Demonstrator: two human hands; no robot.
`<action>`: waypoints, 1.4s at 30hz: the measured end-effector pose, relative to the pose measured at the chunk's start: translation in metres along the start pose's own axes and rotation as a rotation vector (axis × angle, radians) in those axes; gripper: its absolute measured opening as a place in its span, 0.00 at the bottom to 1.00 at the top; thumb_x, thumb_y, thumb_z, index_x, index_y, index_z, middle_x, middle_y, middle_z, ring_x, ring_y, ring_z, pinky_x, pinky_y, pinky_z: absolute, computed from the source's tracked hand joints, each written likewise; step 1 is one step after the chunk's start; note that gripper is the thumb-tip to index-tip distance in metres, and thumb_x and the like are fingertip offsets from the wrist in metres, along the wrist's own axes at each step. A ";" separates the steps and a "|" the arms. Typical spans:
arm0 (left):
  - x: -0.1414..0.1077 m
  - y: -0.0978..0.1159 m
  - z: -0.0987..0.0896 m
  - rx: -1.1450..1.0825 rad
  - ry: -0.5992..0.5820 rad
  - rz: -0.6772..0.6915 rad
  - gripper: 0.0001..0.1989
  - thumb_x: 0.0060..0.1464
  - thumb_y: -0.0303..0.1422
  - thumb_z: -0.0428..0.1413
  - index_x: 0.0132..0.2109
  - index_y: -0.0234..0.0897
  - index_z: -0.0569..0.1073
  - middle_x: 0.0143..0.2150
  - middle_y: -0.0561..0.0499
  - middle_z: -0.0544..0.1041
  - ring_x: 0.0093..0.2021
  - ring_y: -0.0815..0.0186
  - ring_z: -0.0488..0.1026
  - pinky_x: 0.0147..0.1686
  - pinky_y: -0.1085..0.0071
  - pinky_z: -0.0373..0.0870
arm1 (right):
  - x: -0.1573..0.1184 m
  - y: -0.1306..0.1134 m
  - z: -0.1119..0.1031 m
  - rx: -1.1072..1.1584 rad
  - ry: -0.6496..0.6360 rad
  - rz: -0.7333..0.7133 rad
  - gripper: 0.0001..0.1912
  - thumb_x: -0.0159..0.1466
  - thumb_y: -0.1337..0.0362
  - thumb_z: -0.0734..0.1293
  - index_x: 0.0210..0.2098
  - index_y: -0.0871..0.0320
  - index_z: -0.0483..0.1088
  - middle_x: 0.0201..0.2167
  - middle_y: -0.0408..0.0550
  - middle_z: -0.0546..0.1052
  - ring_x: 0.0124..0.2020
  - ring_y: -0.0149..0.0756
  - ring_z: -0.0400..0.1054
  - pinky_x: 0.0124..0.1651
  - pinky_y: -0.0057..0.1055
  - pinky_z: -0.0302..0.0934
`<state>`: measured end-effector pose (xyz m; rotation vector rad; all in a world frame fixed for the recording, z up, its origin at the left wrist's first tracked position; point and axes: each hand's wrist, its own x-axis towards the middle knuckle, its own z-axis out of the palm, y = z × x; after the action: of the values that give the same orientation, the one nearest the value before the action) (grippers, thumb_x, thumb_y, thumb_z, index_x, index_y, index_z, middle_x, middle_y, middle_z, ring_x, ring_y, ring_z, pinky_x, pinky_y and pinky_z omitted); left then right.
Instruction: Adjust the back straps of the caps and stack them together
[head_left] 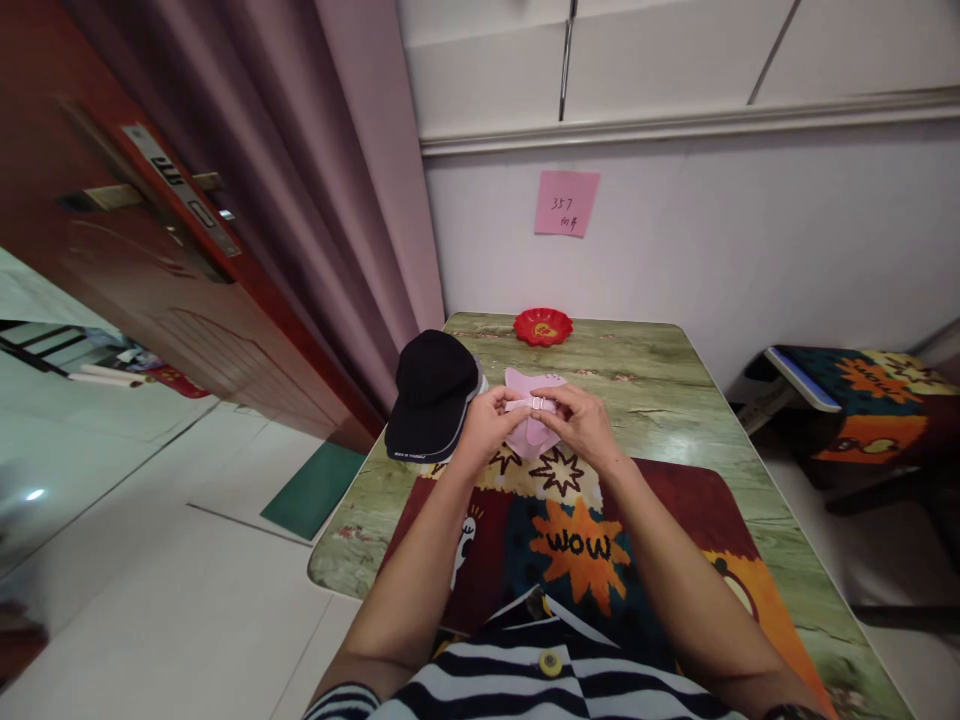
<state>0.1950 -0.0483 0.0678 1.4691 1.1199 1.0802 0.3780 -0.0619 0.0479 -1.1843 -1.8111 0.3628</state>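
both hands are meeting over the middle of the table [675,400], working on a pink cap [531,412] that is lying between them. the left hand [489,424] is pinching the left end of the cap's strap [531,404], fingers curled narrow around it, thumb on top. the right hand [581,425] is pinching the right end of the same strap, also narrow, fingertips touching the small metal buckle [538,402] at the strap's middle. the cap is sitting under and just beyond the fingers, its crown showing above the strap and a pink part showing below between the two palms; it is resting on the far edge of a comic-print mat [581,545] with "wow" on it. a black cap [431,392] is lying just beside the left hand, on the table's left edge, touching or nearly touching the pink cap, cannot tell which. a red dish [543,326] is sitting at the far end of the table, well apart from the hands. a pink note [566,203] is sticking on the wall above it. a curtain [315,180] and a door [135,250] are standing to the left, a printed cushion [870,400] to the right. a striped shirt [525,680] is showing at the bottom.
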 end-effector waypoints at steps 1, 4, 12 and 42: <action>0.000 -0.001 0.001 -0.122 -0.022 -0.072 0.14 0.45 0.38 0.65 0.36 0.34 0.74 0.26 0.54 0.73 0.24 0.70 0.68 0.26 0.74 0.66 | 0.000 0.000 0.001 -0.006 0.006 0.002 0.14 0.64 0.57 0.71 0.48 0.52 0.78 0.34 0.47 0.78 0.31 0.36 0.69 0.37 0.32 0.62; -0.001 -0.005 0.006 -0.309 0.014 -0.164 0.18 0.42 0.41 0.67 0.36 0.33 0.74 0.25 0.54 0.74 0.22 0.71 0.68 0.24 0.74 0.68 | 0.000 -0.002 0.003 -0.037 0.003 0.016 0.14 0.64 0.59 0.71 0.49 0.53 0.78 0.38 0.48 0.79 0.32 0.36 0.71 0.37 0.32 0.63; 0.005 -0.010 0.017 -0.246 0.155 -0.097 0.12 0.45 0.36 0.64 0.33 0.35 0.72 0.24 0.54 0.75 0.21 0.70 0.73 0.24 0.75 0.72 | 0.000 -0.010 0.012 -0.225 -0.022 0.029 0.14 0.66 0.60 0.69 0.50 0.51 0.78 0.43 0.48 0.81 0.38 0.38 0.74 0.40 0.31 0.63; 0.003 -0.005 0.005 -0.033 0.043 0.006 0.09 0.50 0.38 0.59 0.32 0.37 0.69 0.23 0.56 0.72 0.23 0.70 0.69 0.24 0.77 0.62 | -0.005 -0.009 0.012 -0.158 0.010 0.068 0.14 0.67 0.58 0.67 0.50 0.52 0.77 0.47 0.50 0.81 0.38 0.39 0.75 0.42 0.34 0.65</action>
<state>0.2002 -0.0457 0.0626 1.4298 1.1235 1.1343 0.3637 -0.0673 0.0444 -1.3571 -1.8210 0.2557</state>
